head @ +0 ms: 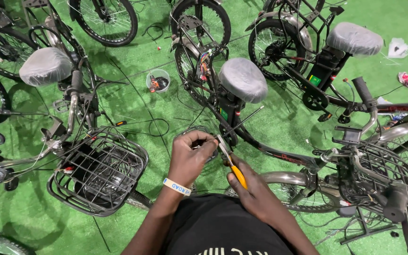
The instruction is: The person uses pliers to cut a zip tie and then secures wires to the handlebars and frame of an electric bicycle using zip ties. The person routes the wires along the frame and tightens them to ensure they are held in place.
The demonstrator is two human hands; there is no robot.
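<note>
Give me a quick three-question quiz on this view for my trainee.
1. True or false: the right hand holds pliers with yellow handles.
2. What does the left hand pinch: A) a thin wire, B) a pedal, C) a saddle?
3. What sits to the left of the left hand, at the front of a bike?

Key:
1. True.
2. A; the plier tips meet it there.
3. A black wire basket.
</note>
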